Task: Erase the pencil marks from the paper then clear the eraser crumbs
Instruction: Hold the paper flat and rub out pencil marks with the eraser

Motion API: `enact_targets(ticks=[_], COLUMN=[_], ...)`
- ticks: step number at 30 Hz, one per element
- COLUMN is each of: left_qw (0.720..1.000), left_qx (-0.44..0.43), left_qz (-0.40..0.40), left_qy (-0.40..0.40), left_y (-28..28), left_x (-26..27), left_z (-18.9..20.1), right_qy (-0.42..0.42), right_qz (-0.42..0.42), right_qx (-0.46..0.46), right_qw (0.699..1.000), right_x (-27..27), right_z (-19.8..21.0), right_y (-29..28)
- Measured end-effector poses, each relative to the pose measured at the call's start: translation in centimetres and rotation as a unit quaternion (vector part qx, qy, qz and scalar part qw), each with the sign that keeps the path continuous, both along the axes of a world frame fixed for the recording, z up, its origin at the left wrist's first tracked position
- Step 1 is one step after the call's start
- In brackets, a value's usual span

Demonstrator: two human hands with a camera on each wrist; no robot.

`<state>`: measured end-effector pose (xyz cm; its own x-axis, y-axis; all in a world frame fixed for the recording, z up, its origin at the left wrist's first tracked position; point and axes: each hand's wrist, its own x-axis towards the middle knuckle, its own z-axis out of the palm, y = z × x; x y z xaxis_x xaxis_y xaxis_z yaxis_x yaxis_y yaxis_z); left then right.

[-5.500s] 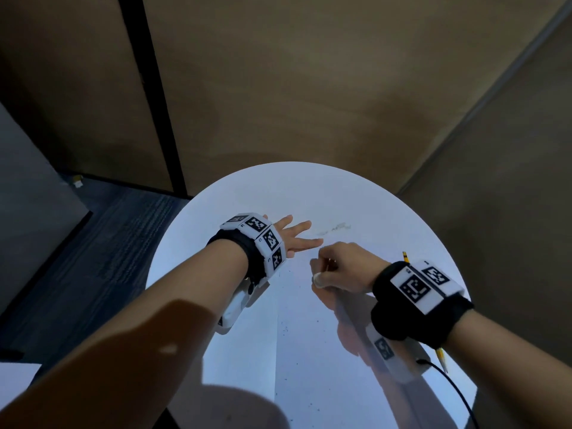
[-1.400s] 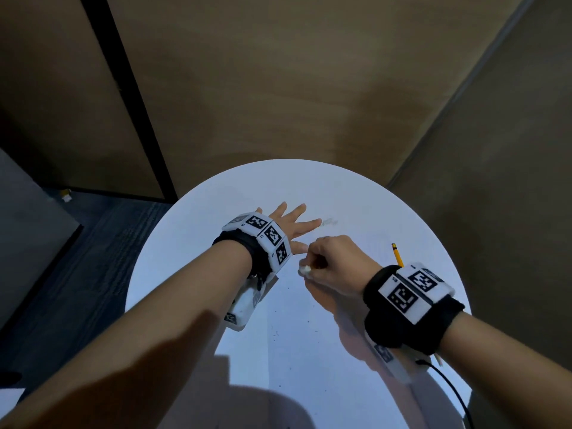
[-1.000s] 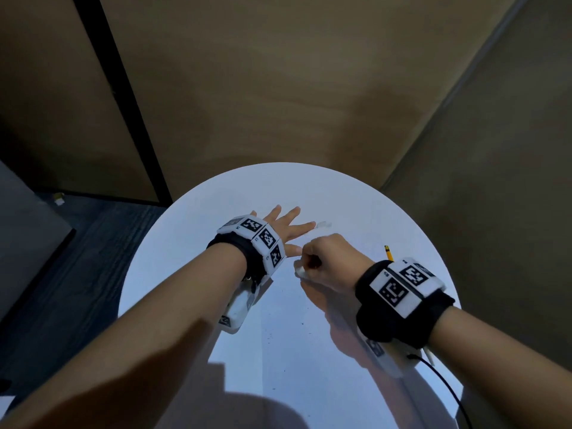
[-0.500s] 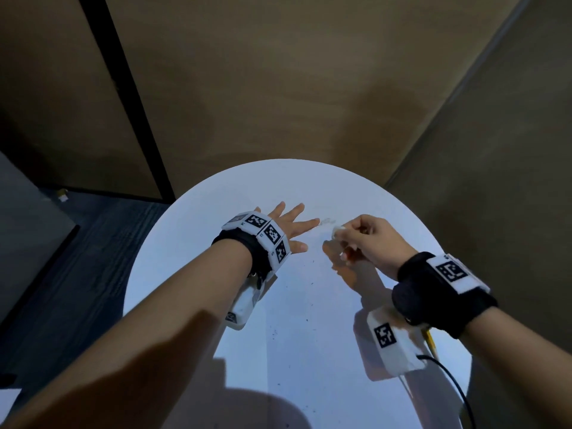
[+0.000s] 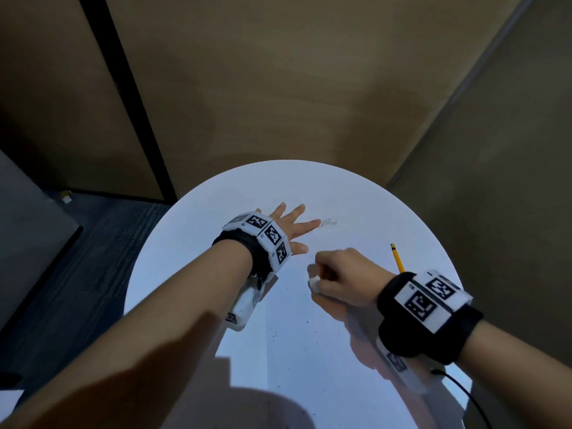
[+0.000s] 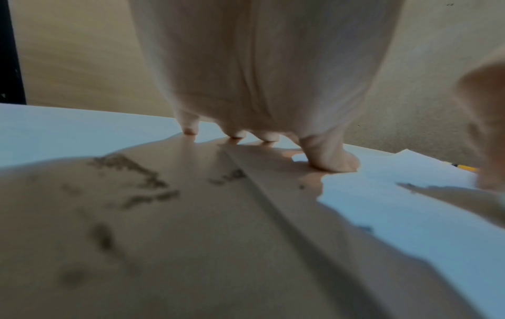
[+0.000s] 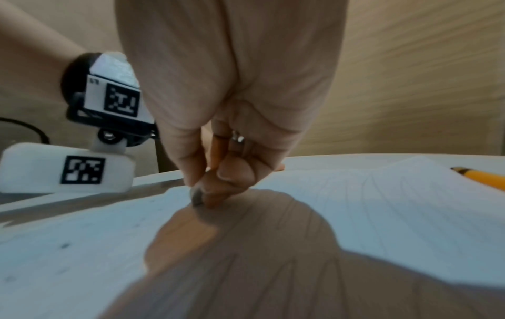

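On the table [image 5: 192, 243]: paper [image 5: 309, 351], pencil [image 5: 397, 258] at its right edge.
Left hand [image 5: 288, 227]: flat, fingers spread, pressing paper's far-left part.
Right hand [image 5: 343, 280]: curled, pinching white eraser [image 5: 315, 281] against the paper.
Pencil marks [image 5: 329, 222]: faint smudge beyond eraser, near left fingertips.
Hard to see: eraser mostly hidden; crumbs [image 5: 275, 332] tiny specks.

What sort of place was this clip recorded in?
Probably a small indoor corner, perhaps an office or study nook: a round white table with paper and a yellow pencil, plain brown walls behind, dark flooring.
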<state>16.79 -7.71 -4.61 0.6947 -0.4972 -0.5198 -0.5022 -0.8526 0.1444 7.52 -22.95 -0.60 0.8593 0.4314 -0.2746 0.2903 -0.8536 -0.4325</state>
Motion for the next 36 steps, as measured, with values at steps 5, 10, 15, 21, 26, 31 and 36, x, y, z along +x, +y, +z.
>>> enact_targets(ticks=[5, 10, 15, 21, 26, 31, 36], left_qw=[1.0, 1.0, 1.0, 1.0, 1.0, 1.0, 1.0], left_qx=[-0.009, -0.008, -0.007, -0.001, 0.0, -0.006, -0.019], left_qz=[0.004, 0.004, 0.003, 0.002, 0.007, 0.004, 0.015], left_qy=[0.0, 0.006, 0.002, -0.004, -0.006, -0.003, 0.002], left_y=[-0.2, 0.0, -0.3, 0.0, -0.2, 0.0, -0.1], left_x=[-0.3, -0.1, -0.3, 0.1, -0.1, -0.1, -0.8], left_z=[0.4, 0.2, 0.5, -0.1, -0.2, 0.0, 1.1], right_qy=[-0.043, 0.032, -0.013, 0.04, 0.007, 0.107, 0.081], right_qz=[-0.08, -0.019, -0.098, -0.05, -0.071, -0.2, -0.351], right_qx=[0.044, -0.01, 0.039, -0.003, 0.008, 0.187, 0.271], right_qw=[0.995, 0.999, 0.994, 0.998, 0.997, 0.956, 0.893], right_x=[1.2, 0.8, 0.9, 1.1, -0.2, -0.9, -0.5], right_z=[-0.2, 0.6, 0.4, 1.2, 0.3, 0.3, -1.1], right_y=[0.2, 0.1, 0.0, 0.1, 0.2, -1.0, -2.2])
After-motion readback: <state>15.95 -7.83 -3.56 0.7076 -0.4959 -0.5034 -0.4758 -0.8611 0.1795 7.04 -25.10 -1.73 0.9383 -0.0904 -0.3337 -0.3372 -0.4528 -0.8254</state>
